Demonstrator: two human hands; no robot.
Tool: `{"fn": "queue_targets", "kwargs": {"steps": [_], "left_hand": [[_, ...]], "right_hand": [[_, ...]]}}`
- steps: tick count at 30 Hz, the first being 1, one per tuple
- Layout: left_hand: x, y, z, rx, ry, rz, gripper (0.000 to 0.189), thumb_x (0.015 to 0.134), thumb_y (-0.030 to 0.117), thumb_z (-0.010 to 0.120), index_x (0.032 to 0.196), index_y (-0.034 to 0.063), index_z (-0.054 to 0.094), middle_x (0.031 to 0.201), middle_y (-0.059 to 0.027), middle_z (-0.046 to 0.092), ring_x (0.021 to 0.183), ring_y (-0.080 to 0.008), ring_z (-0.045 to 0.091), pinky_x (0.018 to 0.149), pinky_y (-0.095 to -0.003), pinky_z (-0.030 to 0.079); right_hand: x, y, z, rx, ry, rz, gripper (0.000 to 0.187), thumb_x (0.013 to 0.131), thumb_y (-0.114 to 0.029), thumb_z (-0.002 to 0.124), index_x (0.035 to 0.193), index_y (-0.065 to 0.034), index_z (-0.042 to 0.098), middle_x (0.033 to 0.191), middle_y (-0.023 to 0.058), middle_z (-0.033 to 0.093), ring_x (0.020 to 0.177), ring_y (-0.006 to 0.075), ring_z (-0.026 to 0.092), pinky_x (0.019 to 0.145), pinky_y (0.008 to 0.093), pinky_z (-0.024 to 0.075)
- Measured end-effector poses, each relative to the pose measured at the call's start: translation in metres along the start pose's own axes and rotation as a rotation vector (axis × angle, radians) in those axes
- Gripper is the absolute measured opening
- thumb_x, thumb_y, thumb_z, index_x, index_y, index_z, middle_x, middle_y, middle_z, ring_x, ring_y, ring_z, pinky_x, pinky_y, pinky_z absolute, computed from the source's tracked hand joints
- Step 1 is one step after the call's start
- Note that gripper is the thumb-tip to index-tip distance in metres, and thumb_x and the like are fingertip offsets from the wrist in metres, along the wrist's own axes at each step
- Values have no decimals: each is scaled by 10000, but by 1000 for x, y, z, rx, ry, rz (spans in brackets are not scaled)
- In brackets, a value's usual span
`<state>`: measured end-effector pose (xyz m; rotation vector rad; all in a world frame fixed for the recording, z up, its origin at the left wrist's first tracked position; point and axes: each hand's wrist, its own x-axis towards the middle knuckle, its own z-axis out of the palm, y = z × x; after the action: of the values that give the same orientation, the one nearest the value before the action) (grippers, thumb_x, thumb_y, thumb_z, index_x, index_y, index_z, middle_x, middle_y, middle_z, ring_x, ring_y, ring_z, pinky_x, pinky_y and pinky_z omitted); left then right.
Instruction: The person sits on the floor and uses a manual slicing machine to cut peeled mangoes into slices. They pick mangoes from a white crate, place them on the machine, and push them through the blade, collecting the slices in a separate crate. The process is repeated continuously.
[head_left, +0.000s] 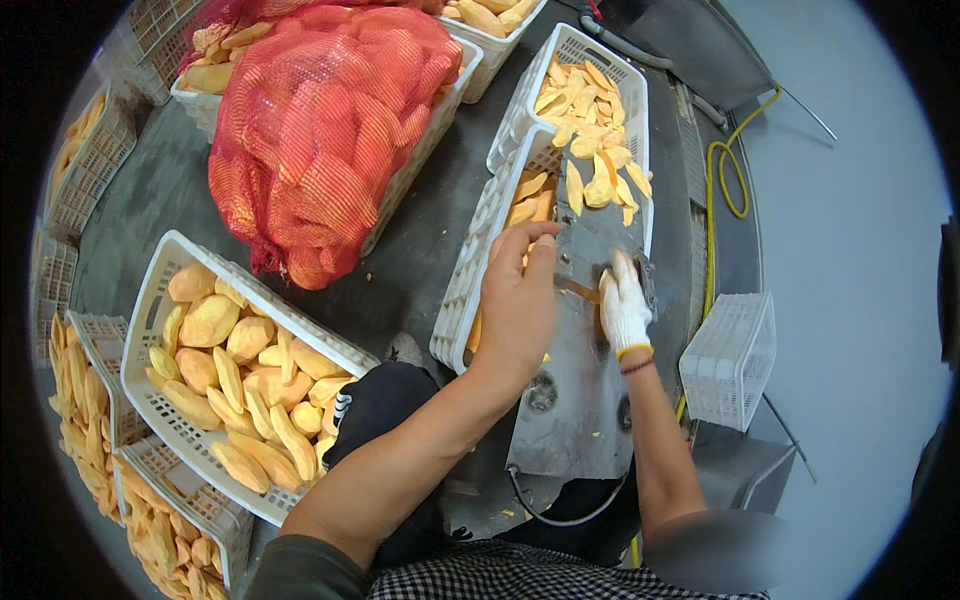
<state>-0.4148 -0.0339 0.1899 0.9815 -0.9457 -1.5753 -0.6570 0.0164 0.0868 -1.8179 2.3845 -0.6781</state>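
Note:
A metal slicing board (574, 405) with a blade slot across it slopes away from my lap onto a white plastic crate (457, 300). My bare left hand (521, 292) is at the board's left edge, its fingers bent and close together; whether they grip the edge is unclear. My right hand (626, 307), in a white knitted glove, lies on the board near the blade. Something orange-brown shows under its left side, mostly hidden. Cut pieces of peeled sweet potato (600, 180) lie on the board's far end, and more pieces (581, 94) fill the crate beyond.
At left stands a crate (247, 277) of peeled sweet potatoes (210, 319). A red mesh sack (322, 150) of them rests on another crate. Further filled crates line the far left. At right are a yellow hose (709, 225) and a small white crate (727, 360).

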Motion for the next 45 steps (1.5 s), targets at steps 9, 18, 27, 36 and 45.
{"fn": "queue_targets", "kwargs": {"steps": [9,18,27,36,45], "left_hand": [[-2,-4,-3,-48,10,-28,264,987,194,433,1082,11,598,1008,-43,589,928,-84,522,854,-228,406],[-8,-5,6,-48,5,-48,269,958,185,456,1066,-17,597,1057,-115,569,1010,-175,530,913,-276,392],[-19,7,0,-16,40,-91,284,984,230,444,1115,34,603,1081,-31,578,989,-110,508,902,-260,377],[-18,41,-10,-196,-8,-391,334,969,247,471,1203,26,557,1193,-64,565,1138,-153,492,956,-308,362],[-10,22,8,-234,-81,-610,328,979,242,476,1189,3,557,1199,-66,576,1043,-137,544,951,-297,392]], "right_hand": [[0,-41,16,-529,99,37,475,925,-296,451,1301,-9,416,1375,206,385,1250,389,375,1040,498,285],[50,-7,61,-534,-11,185,530,970,-430,314,1310,-46,451,1300,165,506,1190,355,466,1020,470,325],[101,-6,48,-217,-110,257,606,946,-499,355,1328,-34,421,1319,183,492,1235,359,441,1041,471,320],[120,-38,16,-402,-403,272,993,771,-663,573,1469,-56,211,1316,261,454,1111,367,560,850,472,486],[326,71,108,624,154,489,853,809,-434,598,1471,-67,203,1142,302,592,1020,424,601,872,461,469]]}}
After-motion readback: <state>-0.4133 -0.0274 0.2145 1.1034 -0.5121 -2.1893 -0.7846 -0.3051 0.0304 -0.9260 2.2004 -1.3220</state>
